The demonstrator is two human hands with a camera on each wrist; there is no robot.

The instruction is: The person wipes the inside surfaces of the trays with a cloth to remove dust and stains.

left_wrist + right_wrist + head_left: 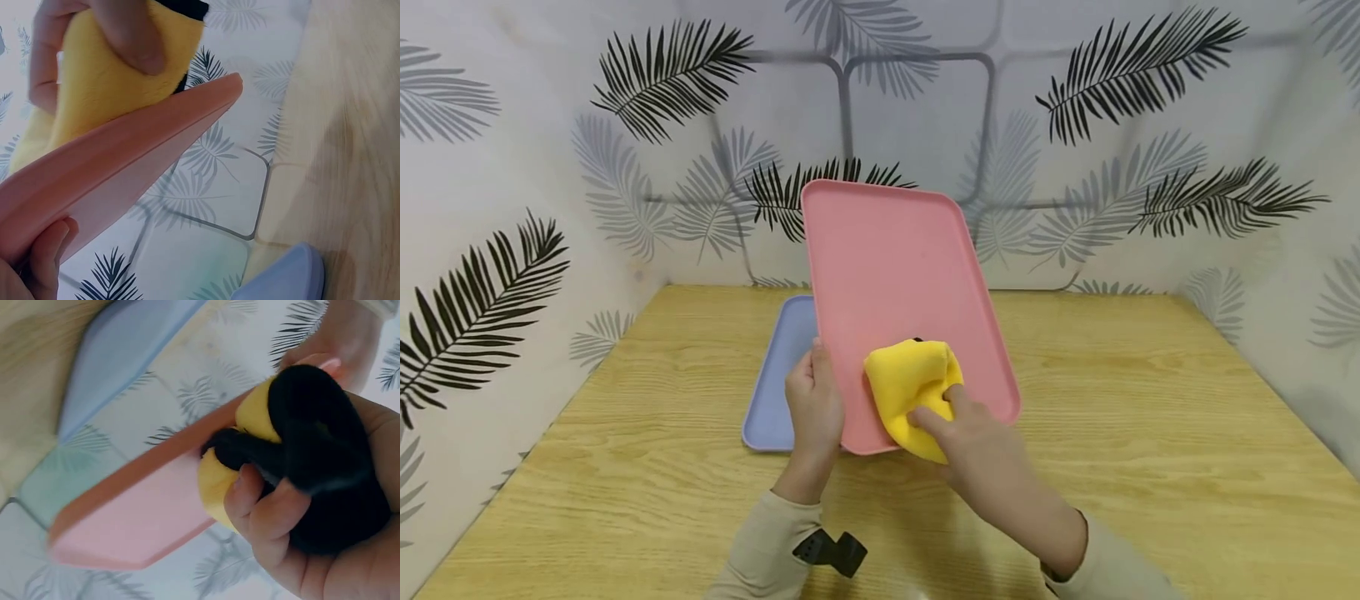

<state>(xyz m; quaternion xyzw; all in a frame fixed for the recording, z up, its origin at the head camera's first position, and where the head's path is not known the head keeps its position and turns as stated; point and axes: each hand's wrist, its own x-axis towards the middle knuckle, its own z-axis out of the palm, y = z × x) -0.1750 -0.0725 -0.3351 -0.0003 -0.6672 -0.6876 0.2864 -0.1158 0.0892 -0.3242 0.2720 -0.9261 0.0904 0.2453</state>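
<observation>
A pink tray [887,258] is held up at a tilt above the table. My left hand [817,400] grips its left edge, with fingertips [53,240] under the rim in the left wrist view. My right hand [992,450] holds a bunched yellow cloth [906,379] against the tray's lower part. The right wrist view shows the cloth's black side [337,481] gathered in the curled fingers [275,515]. Behind the pink tray a blue tray [767,408] lies on the table, partly hidden.
The wooden table [1135,400] spreads out on both sides of the trays. A leaf-patterned backdrop [917,108] stands along its back and sides. A black strap with a small block [831,552] sits on the left sleeve.
</observation>
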